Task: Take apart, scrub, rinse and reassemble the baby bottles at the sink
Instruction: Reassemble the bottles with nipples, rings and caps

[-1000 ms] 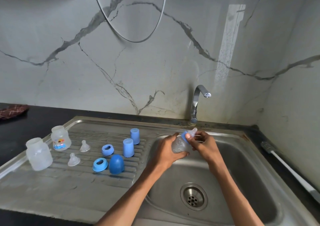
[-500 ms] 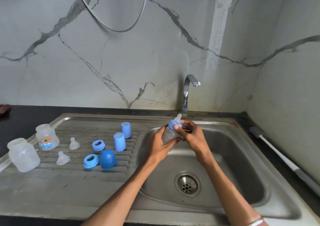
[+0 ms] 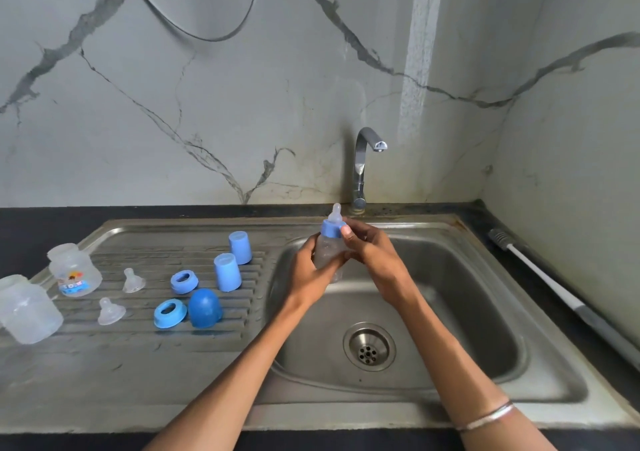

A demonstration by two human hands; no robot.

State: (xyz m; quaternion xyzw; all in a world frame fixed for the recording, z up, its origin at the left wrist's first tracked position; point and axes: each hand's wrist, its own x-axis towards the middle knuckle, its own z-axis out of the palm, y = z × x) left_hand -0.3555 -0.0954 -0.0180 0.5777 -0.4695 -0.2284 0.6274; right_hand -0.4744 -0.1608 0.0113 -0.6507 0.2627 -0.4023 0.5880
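Head view:
— Where was the bottle (image 3: 325, 253)?
— Over the basin, left hand (image 3: 308, 274) wrapped round its body, right hand (image 3: 367, 253) pinching the blue collar (image 3: 331, 229).
— Handling?
— Probably light, slick plastic; grip the ribbed collar, not the soft teat (image 3: 336, 213).

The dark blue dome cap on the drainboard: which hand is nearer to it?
Left. The left hand grips the bottle just right of the dark blue dome cap; the right hand is farther right, at the collar.
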